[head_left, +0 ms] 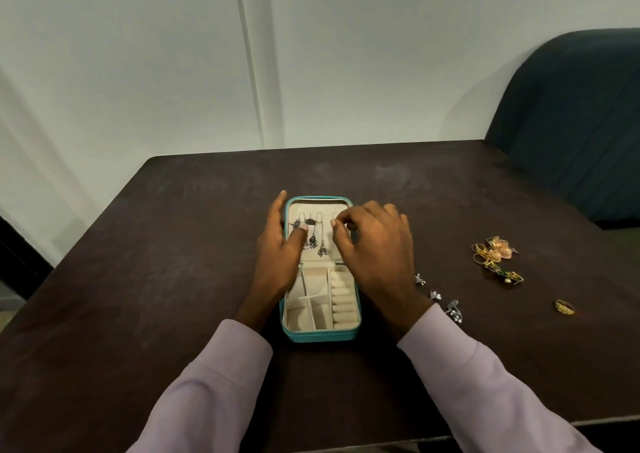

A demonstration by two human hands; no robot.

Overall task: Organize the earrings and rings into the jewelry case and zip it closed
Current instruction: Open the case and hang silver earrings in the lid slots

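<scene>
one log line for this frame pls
case open | dark earrings hung in lid | left hand, right hand at lid | gold pile, gold ring, silver pieces on table

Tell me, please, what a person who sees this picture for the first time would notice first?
First, the open teal jewelry case in the middle of the dark table, with both hands, the left hand and the right hand, working over the dangling silver earrings hung in its lid. Next, the pile of gold jewelry to the right, with a single gold ring nearer.
</scene>
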